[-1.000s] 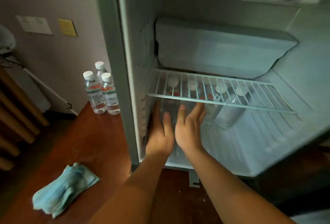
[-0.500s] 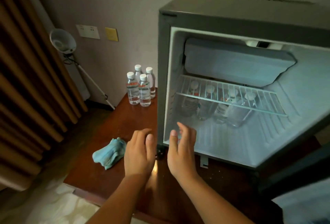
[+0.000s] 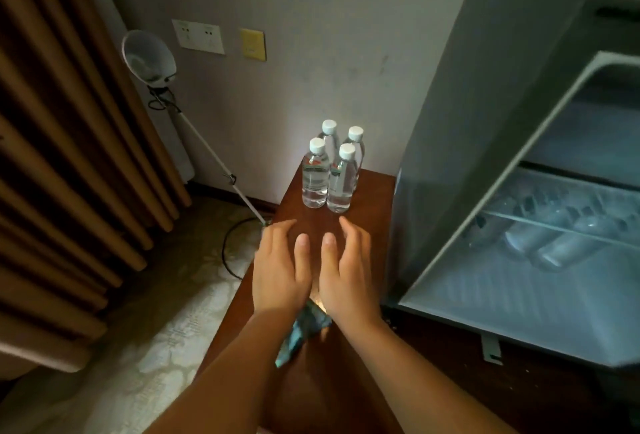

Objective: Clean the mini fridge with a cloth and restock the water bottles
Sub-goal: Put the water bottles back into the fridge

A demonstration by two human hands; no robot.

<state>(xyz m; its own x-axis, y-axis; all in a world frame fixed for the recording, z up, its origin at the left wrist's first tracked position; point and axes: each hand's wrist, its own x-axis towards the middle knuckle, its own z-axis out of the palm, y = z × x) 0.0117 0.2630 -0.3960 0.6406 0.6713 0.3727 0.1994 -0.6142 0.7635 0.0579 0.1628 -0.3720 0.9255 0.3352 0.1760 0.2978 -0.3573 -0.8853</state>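
Note:
Several clear water bottles with white caps stand upright at the far end of the wooden table, against the wall. My left hand and my right hand hover side by side above the table, fingers straight, holding nothing, a short way in front of the bottles. A crumpled blue cloth lies on the table under my wrists, mostly hidden. The mini fridge stands open at the right. Several bottles lie inside it below a wire shelf.
A floor lamp with a thin pole leans by the wall at the left, its cable on the floor. Brown curtains fill the left side. Wall sockets sit above the table. The fridge's grey side wall borders the table's right.
Both hands have come out of the fridge and swung left, over the table toward the standing bottles. The view turned left with them, so the cloth now lies beneath my wrists.

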